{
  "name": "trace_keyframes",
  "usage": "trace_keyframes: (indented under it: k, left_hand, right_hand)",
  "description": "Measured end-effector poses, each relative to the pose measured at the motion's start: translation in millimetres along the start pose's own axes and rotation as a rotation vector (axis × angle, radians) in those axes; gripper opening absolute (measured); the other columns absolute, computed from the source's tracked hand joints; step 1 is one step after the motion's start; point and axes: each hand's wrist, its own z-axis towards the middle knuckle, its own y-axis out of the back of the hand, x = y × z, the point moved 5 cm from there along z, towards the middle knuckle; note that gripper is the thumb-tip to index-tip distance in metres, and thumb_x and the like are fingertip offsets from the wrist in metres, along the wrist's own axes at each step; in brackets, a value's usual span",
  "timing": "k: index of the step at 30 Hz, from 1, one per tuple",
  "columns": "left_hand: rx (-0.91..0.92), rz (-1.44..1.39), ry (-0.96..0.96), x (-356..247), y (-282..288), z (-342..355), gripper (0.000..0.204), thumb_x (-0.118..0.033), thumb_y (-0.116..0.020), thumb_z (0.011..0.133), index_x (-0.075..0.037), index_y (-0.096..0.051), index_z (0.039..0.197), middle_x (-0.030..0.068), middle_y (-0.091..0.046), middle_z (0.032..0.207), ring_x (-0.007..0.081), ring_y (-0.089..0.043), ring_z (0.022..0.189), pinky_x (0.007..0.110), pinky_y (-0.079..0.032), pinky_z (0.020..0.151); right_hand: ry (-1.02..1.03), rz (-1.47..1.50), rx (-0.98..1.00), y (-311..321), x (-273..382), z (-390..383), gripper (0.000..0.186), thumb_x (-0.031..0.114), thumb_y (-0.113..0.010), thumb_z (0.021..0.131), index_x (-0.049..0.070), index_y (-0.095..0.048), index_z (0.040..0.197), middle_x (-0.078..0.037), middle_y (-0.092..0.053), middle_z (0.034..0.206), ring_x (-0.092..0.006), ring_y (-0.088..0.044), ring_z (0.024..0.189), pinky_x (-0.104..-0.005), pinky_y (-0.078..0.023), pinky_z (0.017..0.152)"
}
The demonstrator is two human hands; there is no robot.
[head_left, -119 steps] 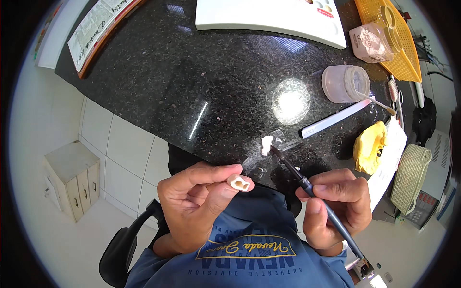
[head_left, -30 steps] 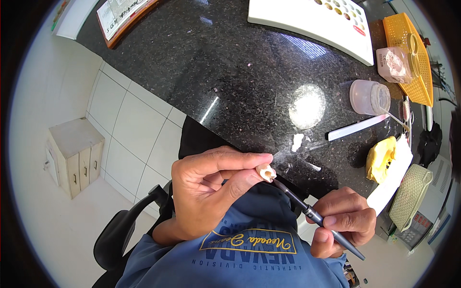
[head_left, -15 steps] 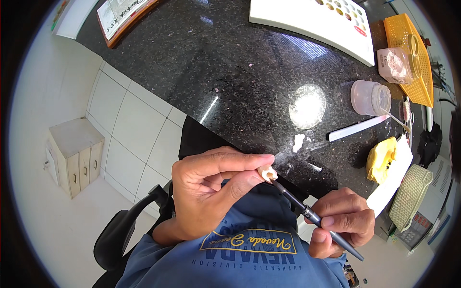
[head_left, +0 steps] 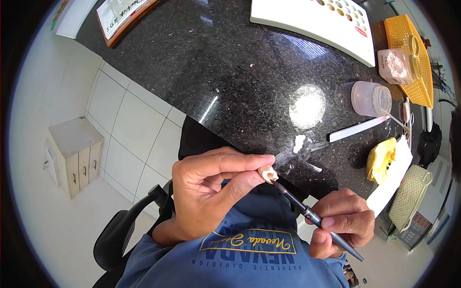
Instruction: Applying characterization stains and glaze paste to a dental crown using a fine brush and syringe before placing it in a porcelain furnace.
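Observation:
Between the thumb and forefinger of my left hand (head_left: 206, 187) is a small cream-white dental crown (head_left: 267, 173) with a hollow facing up. My right hand (head_left: 342, 222) pinches the dark grey handle of a slim brush (head_left: 294, 198). The brush slants up to the left, and its brown tip touches the crown's lower right edge. Both hands are in front of my blue shirt, just off the near edge of the dark counter. The fine end of the tip is too small to make out.
The speckled black counter (head_left: 192, 67) bears white powder smears (head_left: 299, 143), a white strip-like stick (head_left: 357, 128), a translucent jar (head_left: 370, 98), a yellow moulded piece (head_left: 382, 161) and an orange basket (head_left: 408, 57). A white panel with round colour samples (head_left: 307, 24) lies at the back. A chair armrest (head_left: 117, 230) is at left.
Almost nothing differs. The crown appears turned very slightly in my left fingers, with the brush tip still against it.

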Motion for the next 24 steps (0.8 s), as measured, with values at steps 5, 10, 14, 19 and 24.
trace_keyframes:
  k: [5,10,14,19,24]
  left_hand:
    - [-0.005,-0.002,0.002,0.2,0.2,-0.2,0.021,0.011,-0.060,0.082,0.009,-0.064,0.103,0.0198,-0.066,0.094,0.0201,-0.067,0.087,0.026,-0.055,0.079]
    - [-0.011,-0.004,-0.002,0.5,0.4,-0.1,0.021,0.012,-0.060,0.082,0.009,-0.065,0.103,0.0201,-0.066,0.094,0.0203,-0.067,0.087,0.027,-0.055,0.079]
    - [-0.015,-0.006,-0.008,0.4,0.3,-0.3,0.021,0.012,-0.060,0.082,0.008,-0.065,0.102,0.0201,-0.066,0.093,0.0203,-0.067,0.086,0.027,-0.055,0.078]
    - [-0.013,0.010,-0.006,0.4,0.5,0.1,0.021,0.012,-0.061,0.082,0.008,-0.065,0.102,0.0196,-0.067,0.092,0.0202,-0.067,0.086,0.027,-0.055,0.078]
    - [-0.016,-0.003,-0.003,0.3,0.1,-0.2,0.020,0.011,-0.061,0.082,0.008,-0.065,0.102,0.0192,-0.067,0.092,0.0199,-0.067,0.086,0.026,-0.055,0.078]
  right_hand:
    - [-0.003,0.004,-0.009,0.1,-0.2,0.2,0.023,0.005,-0.078,0.068,0.002,-0.060,0.082,-0.010,-0.062,0.068,-0.0217,-0.064,0.057,-0.0298,-0.053,0.049]
    - [-0.006,0.002,0.001,-1.1,-0.4,0.3,0.023,0.005,-0.078,0.068,0.003,-0.059,0.082,-0.010,-0.062,0.067,-0.0214,-0.064,0.056,-0.0294,-0.053,0.048]
    - [-0.009,-0.004,-0.024,0.7,-0.1,0.5,0.023,0.005,-0.078,0.068,0.003,-0.059,0.082,-0.009,-0.062,0.066,-0.0210,-0.063,0.056,-0.0291,-0.052,0.048]
    - [-0.011,-0.008,-0.032,0.1,-0.4,0.2,0.023,0.004,-0.077,0.068,0.003,-0.059,0.081,-0.009,-0.062,0.066,-0.0207,-0.064,0.056,-0.0290,-0.052,0.048]
    - [-0.002,-0.003,-0.033,0.2,-0.8,-0.3,0.022,0.004,-0.078,0.068,0.003,-0.060,0.081,-0.009,-0.062,0.066,-0.0206,-0.063,0.055,-0.0289,-0.052,0.048]
